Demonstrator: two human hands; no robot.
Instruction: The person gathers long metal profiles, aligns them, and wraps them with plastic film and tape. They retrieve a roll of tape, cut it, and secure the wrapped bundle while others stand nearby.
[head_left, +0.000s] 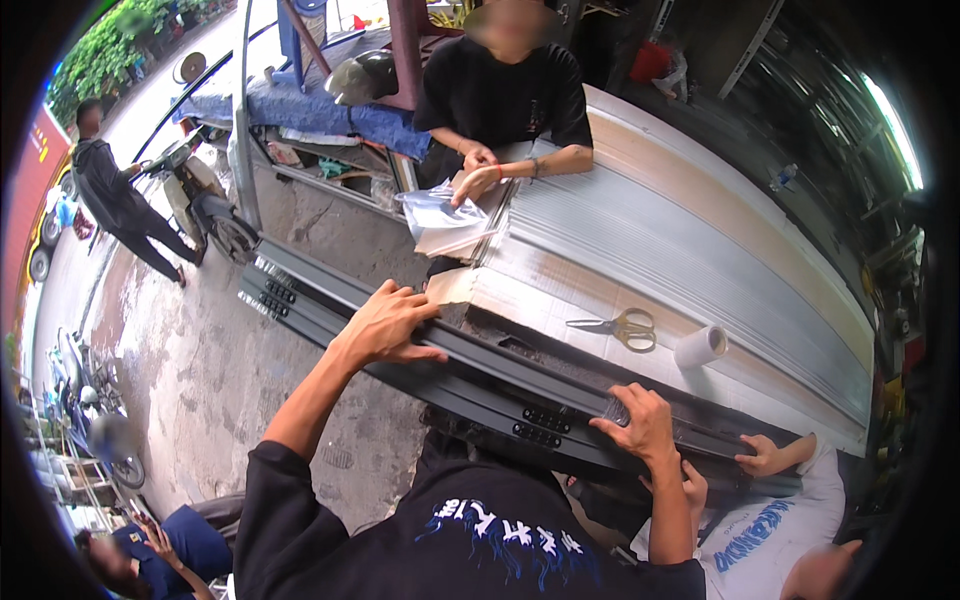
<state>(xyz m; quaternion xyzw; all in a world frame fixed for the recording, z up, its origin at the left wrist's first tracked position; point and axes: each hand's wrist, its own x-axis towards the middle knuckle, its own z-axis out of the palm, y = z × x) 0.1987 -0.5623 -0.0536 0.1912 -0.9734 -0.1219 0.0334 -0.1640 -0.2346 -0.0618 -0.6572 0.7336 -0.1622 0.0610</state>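
Long dark grey metal profiles (480, 362) lie side by side in front of me, running from the upper left toward the lower right. Black fittings with small holes (537, 427) sit along them. My left hand (385, 325) grips the far profile, fingers over its far edge and thumb on the near side. Farther right, my right hand (640, 425) is closed on the same profile, next to a shiny clear wrap (614, 411). At the right end, a co-worker in a white shirt (745, 530) has a hand (763, 456) at the bundle.
Scissors (634, 329) and a white roll (701, 347) lie on cardboard beyond the profiles, beside stacked silvery panels (660, 230). Across stands a person in black (505, 100), hands near clear plastic film (440, 210). A motorbike (205, 195) and another person (125, 200) are at far left.
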